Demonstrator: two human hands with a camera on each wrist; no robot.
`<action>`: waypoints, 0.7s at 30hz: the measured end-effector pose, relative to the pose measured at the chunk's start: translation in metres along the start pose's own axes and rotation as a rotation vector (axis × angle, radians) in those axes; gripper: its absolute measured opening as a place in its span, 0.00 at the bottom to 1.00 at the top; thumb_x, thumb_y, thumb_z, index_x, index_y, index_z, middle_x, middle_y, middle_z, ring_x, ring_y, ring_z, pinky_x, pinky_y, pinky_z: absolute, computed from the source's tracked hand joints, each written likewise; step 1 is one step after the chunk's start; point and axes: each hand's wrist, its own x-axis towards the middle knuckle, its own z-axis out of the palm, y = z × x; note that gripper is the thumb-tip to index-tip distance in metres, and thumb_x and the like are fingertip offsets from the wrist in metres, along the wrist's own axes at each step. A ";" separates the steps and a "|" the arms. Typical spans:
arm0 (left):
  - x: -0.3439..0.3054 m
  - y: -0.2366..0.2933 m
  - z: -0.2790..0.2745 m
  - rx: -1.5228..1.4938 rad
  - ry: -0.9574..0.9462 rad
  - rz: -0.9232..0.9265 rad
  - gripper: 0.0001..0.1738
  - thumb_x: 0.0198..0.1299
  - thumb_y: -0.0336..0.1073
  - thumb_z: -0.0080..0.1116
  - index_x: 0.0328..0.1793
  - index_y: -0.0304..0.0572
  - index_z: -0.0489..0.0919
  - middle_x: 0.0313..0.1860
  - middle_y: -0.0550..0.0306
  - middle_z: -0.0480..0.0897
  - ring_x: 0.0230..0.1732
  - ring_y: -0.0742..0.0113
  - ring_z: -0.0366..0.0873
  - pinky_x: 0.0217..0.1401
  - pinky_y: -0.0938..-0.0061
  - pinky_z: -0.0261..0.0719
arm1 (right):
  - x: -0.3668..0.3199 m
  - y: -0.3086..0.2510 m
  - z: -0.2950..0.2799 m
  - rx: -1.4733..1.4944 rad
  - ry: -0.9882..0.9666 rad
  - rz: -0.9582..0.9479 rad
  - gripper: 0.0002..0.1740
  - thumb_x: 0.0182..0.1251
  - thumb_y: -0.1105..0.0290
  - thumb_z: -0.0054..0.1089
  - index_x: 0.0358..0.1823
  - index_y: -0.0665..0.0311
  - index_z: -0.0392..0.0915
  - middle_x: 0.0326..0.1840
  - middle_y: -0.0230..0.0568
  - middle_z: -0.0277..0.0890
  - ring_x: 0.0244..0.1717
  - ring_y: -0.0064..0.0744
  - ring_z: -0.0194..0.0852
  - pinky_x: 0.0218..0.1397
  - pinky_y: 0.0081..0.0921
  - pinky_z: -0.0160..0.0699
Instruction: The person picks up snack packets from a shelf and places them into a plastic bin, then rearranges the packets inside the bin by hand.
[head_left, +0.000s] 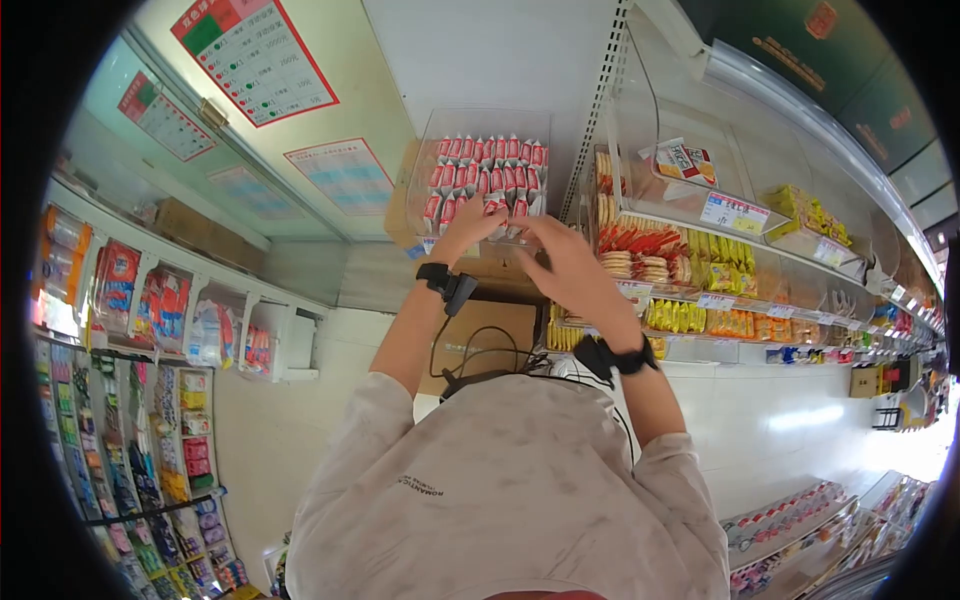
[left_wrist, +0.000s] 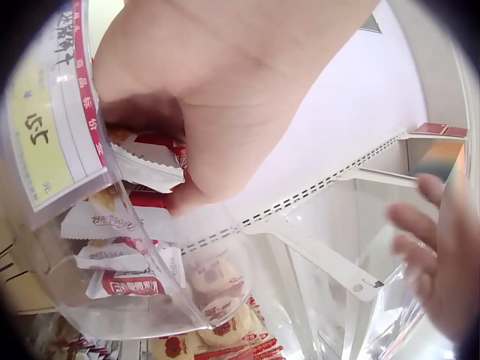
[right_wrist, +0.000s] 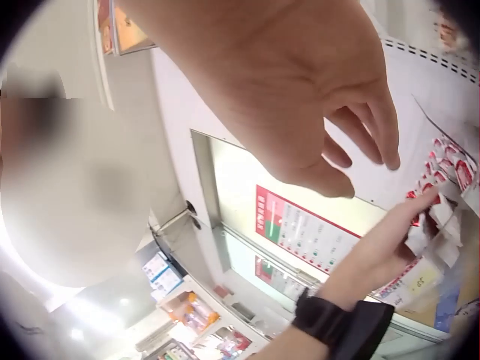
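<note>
A clear plastic bin (head_left: pixel 425 160) holds rows of small red-and-white wrapped snack packets (head_left: pixel 484 150). At its front edge my left hand (head_left: pixel 468 228) reaches in. Close up in the left wrist view, the curled fingers of the left hand (left_wrist: pixel 202 97) grip a snack packet (left_wrist: pixel 154 171), whose white crimped end sticks out below them. More packets (left_wrist: pixel 124 259) lie behind the bin's clear wall. My right hand (head_left: pixel 575 265) hovers just right of the bin, holding nothing. Its fingers are loosely bent and apart in the right wrist view, above the left hand (right_wrist: pixel 382 251).
A price tag (left_wrist: pixel 52 112) hangs on the bin's front. To the right stand clear shelves with round wrapped crackers (head_left: pixel 650 265) and yellow packets (head_left: pixel 730 262). A cardboard box (head_left: pixel 480 340) sits below the bin. Glass with posted charts (head_left: pixel 265 55) is at the left.
</note>
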 end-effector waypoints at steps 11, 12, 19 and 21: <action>-0.007 -0.002 -0.036 -0.499 -0.283 -0.093 0.24 0.75 0.51 0.49 0.54 0.33 0.77 0.39 0.61 0.78 0.42 0.70 0.74 0.48 0.74 0.72 | 0.066 0.110 0.106 -0.071 -0.140 0.243 0.47 0.58 0.61 0.69 0.74 0.77 0.58 0.52 0.65 0.79 0.52 0.61 0.82 0.54 0.47 0.82; -0.012 0.001 -0.036 -0.537 -0.262 -0.083 0.24 0.76 0.51 0.48 0.55 0.34 0.76 0.38 0.62 0.78 0.41 0.70 0.73 0.47 0.74 0.72 | 0.065 0.110 0.105 -0.050 -0.142 0.217 0.48 0.58 0.61 0.69 0.75 0.77 0.56 0.51 0.65 0.80 0.51 0.59 0.82 0.54 0.45 0.82; -0.021 0.012 -0.036 -0.598 -0.222 -0.077 0.31 0.79 0.56 0.41 0.70 0.35 0.71 0.47 0.59 0.77 0.47 0.71 0.72 0.53 0.73 0.72 | 0.062 0.097 0.091 0.024 -0.040 0.199 0.48 0.58 0.60 0.70 0.76 0.76 0.58 0.49 0.65 0.80 0.49 0.55 0.82 0.53 0.42 0.81; -0.012 0.006 -0.038 -0.484 -0.210 -0.108 0.33 0.79 0.56 0.40 0.74 0.36 0.69 0.50 0.57 0.79 0.48 0.68 0.75 0.54 0.71 0.74 | 0.059 0.101 0.101 -0.028 0.076 0.234 0.47 0.58 0.61 0.70 0.76 0.75 0.59 0.48 0.64 0.80 0.49 0.56 0.82 0.54 0.42 0.80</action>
